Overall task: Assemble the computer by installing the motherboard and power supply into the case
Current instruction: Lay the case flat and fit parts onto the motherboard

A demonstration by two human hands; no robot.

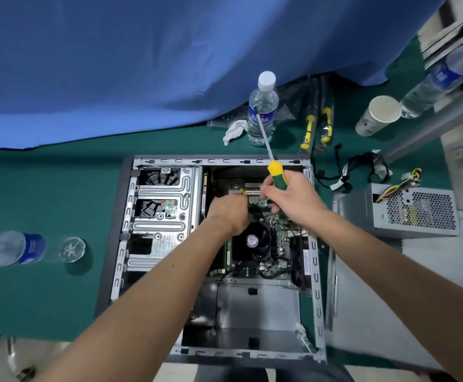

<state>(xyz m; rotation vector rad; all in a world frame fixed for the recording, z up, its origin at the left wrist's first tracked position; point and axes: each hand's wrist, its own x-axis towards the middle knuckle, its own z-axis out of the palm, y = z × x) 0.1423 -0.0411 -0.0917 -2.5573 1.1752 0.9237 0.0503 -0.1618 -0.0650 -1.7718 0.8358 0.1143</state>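
Table cover [45, 188]: dark green. Drape [114, 64]: blue. Screwdriver [277, 173]: green handle, yellow collar. Case [314, 271]: grey metal. Motherboard [277, 232]: green. Bottle [262, 106]: clear, white cap, blue label. Supply [415, 210]: grey, honeycomb mesh.

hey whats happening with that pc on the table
A person is working inside the open case, where the motherboard already sits. The right hand grips a screwdriver with its shaft pointing up and away; the left hand reaches onto the board. The power supply waits outside, right of the case.
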